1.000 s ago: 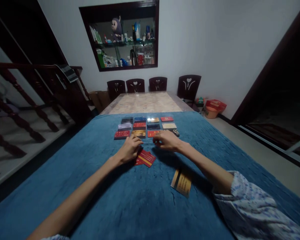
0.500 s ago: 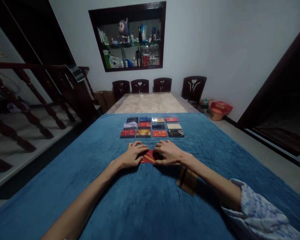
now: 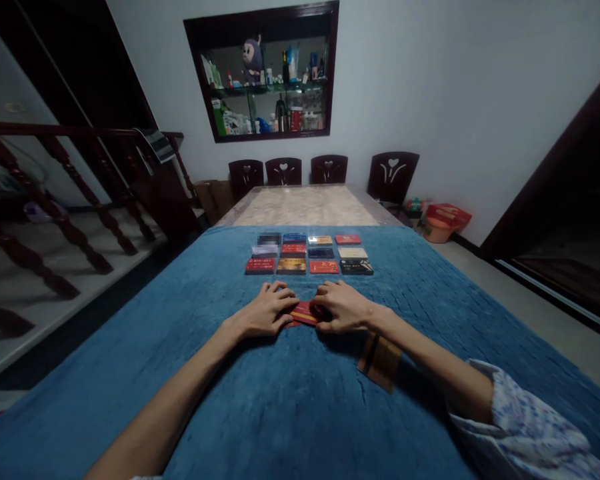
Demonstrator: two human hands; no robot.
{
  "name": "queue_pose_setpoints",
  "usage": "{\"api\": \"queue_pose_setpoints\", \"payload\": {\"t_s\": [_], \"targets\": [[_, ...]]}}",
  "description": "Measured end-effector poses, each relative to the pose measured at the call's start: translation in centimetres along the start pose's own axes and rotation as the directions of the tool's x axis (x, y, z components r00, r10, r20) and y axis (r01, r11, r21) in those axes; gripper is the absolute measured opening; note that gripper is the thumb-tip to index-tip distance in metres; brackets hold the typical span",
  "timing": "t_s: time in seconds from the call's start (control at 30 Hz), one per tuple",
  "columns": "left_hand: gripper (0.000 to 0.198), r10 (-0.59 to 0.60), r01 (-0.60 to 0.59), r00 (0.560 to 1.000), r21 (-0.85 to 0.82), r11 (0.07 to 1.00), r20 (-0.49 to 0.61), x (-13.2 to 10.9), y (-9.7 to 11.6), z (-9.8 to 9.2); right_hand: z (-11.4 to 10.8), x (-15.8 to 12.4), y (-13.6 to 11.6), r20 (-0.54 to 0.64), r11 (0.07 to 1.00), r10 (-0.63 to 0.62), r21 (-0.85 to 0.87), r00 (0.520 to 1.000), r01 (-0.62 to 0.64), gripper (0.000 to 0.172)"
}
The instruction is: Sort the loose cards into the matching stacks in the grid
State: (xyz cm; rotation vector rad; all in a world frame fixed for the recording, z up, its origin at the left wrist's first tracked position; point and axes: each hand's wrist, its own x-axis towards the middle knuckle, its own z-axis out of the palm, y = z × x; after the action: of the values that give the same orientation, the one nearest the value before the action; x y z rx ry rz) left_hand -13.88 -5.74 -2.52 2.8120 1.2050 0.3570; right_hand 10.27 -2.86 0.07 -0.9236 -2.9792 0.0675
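Observation:
Red cards (image 3: pixel 304 312) with a gold stripe lie between my two hands, low over the blue cloth (image 3: pixel 220 413). My left hand (image 3: pixel 270 310) is closed on their left end, thumb in front and fingers behind. At the right end, my right hand (image 3: pixel 344 307) grips them with curled fingers that hide part of the top card. Beyond my hands, several stacks of cards stand in rows, among them a red stack (image 3: pixel 260 265), a gold stack (image 3: pixel 291 265), an orange-red stack (image 3: pixel 324 267) and a black stack (image 3: pixel 357 266). Partly under my right forearm lies a gold-brown card (image 3: pixel 380 360).
The cloth covers the near part of a long table, whose pale top (image 3: pixel 305 204) shows at the far end. Dark wooden chairs (image 3: pixel 393 177) stand behind it. A railing (image 3: pixel 80 193) runs along the left, and an orange bin (image 3: pixel 440 223) sits on the floor at right.
The top red card has turned from a slant to lie nearly level between my hands. My right hand has shifted slightly right, and the whole view has moved a little.

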Motion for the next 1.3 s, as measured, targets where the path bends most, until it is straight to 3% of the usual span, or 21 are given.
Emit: {"api": "queue_pose_setpoints", "payload": {"t_s": [0.13,0.3,0.67,0.83,1.0,1.3], "targets": [[0.026,0.015,-0.017,0.998,-0.045,0.999,-0.06,-0.1,-0.3,0.3,-0.4,-0.1,0.3,-0.025,0.999,-0.026,0.036,0.999,0.027,0.018],[0.025,0.026,-0.047,0.987,-0.133,0.99,-0.156,0.0,-0.4,0.7,-0.3,-0.2,1.0,-0.095,0.992,-0.082,0.093,0.992,0.09,0.02],[0.027,-0.1,0.008,0.925,-0.244,0.97,-0.367,0.6,-0.8,2.3,0.6,0.2,2.3,-0.219,0.994,-0.045,0.084,0.975,0.065,0.024],[0.033,-0.171,0.045,0.902,-0.308,0.95,-0.396,0.6,-0.6,2.4,1.6,0.6,2.3,-0.295,0.997,0.036,0.073,0.955,-0.015,0.026],[0.038,-0.167,0.029,0.889,-0.311,0.95,-0.427,0.6,-0.7,2.4,2.4,0.9,2.3,-0.357,0.996,0.075,0.077,0.931,-0.051,0.032],[0.038,-0.189,0.106,0.911,-0.234,0.966,-0.368,0.6,-0.7,2.5,4.2,1.4,2.3,-0.412,0.995,0.086,-0.008,0.907,-0.098,0.033]]}}
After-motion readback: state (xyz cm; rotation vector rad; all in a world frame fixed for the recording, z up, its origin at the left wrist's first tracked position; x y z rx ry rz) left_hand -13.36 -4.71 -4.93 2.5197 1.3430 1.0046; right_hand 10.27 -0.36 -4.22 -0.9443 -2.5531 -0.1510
